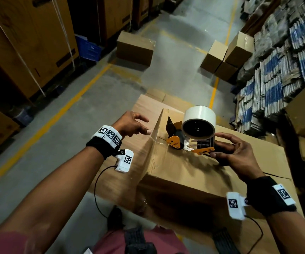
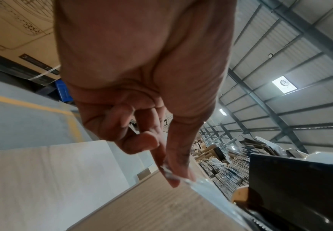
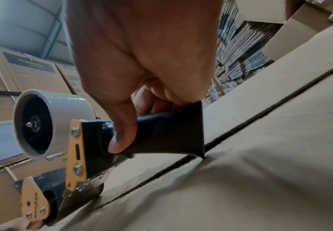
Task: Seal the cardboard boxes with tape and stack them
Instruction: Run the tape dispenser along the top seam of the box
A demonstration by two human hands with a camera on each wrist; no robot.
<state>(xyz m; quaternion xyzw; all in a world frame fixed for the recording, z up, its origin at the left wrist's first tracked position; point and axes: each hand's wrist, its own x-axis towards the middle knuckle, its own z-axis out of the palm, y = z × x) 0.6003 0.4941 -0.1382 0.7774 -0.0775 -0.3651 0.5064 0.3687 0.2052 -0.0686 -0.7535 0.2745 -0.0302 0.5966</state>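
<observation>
A large cardboard box (image 1: 184, 171) stands in front of me with its top flaps closed. In the right wrist view a dark seam (image 3: 240, 134) runs between the flaps. An orange-and-black tape dispenser (image 1: 190, 142) with a clear tape roll (image 1: 199, 114) sits on the top near the far left edge. Its front end rests on the seam. My right hand (image 1: 236, 153) grips the black handle (image 3: 161, 134). My left hand (image 1: 138, 125) is at the box's left edge. Its thumb and a fingertip hold the loose tape end (image 2: 168, 171) against that edge, just left of the dispenser (image 2: 292, 187).
Closed boxes stand on the grey floor ahead (image 1: 135, 48) and at the right (image 1: 226, 54). Stacks of flattened cartons (image 1: 276, 70) line the right side. Tall strapped crates (image 1: 28, 43) and a blue crate (image 1: 87, 46) line the left. A yellow floor line (image 1: 65, 107) runs between.
</observation>
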